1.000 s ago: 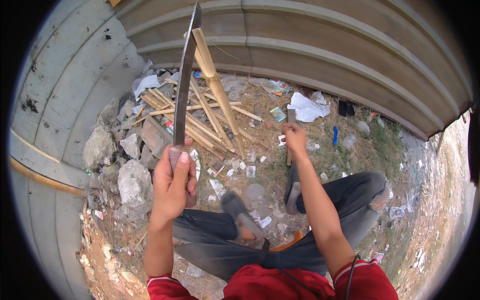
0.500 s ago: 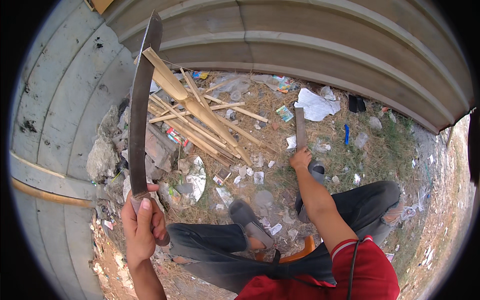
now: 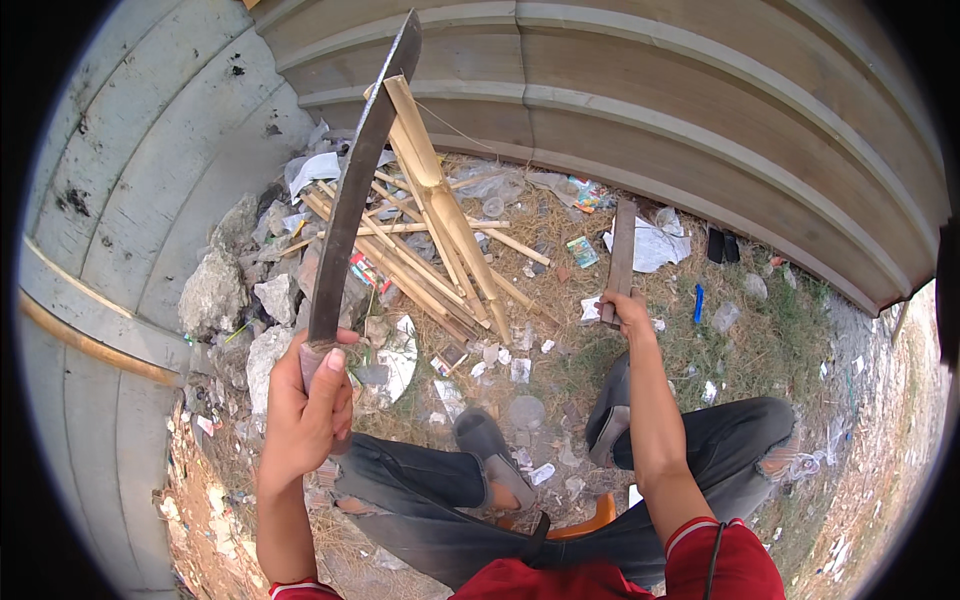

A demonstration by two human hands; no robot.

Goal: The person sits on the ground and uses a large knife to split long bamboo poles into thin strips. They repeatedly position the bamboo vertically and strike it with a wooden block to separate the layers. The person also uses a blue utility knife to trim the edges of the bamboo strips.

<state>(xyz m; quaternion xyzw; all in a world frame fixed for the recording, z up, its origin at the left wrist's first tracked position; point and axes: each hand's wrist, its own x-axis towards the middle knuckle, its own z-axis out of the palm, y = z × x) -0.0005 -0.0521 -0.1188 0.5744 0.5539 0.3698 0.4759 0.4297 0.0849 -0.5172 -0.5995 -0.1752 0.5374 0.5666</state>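
Observation:
My left hand (image 3: 312, 400) is closed round the handle of a long machete (image 3: 352, 205), its dark blade pointing up. Near its tip, the blade sits in the upper end of a split bamboo pole (image 3: 432, 180), which leans down toward the ground with its lower end by the pile. My right hand (image 3: 625, 308) grips the near end of a flat grey-brown bar (image 3: 622, 250), held up over the litter and apart from the bamboo. Whether the bar is wood or metal I cannot tell. Several bamboo strips (image 3: 395, 265) lie crossed beneath the pole.
Rocks (image 3: 215, 295) are heaped at the left beside a grey panel wall (image 3: 150, 150). A corrugated metal sheet (image 3: 650, 90) stands behind. Paper and plastic scraps (image 3: 655, 243) litter the dry grass. My sandalled feet (image 3: 485, 445) are near, with an orange stool (image 3: 590, 518) under me.
The machete has swung to the right and tilted, and the upper end of the bamboo pole has come along with it. My right hand has shifted slightly right, lifting the bar.

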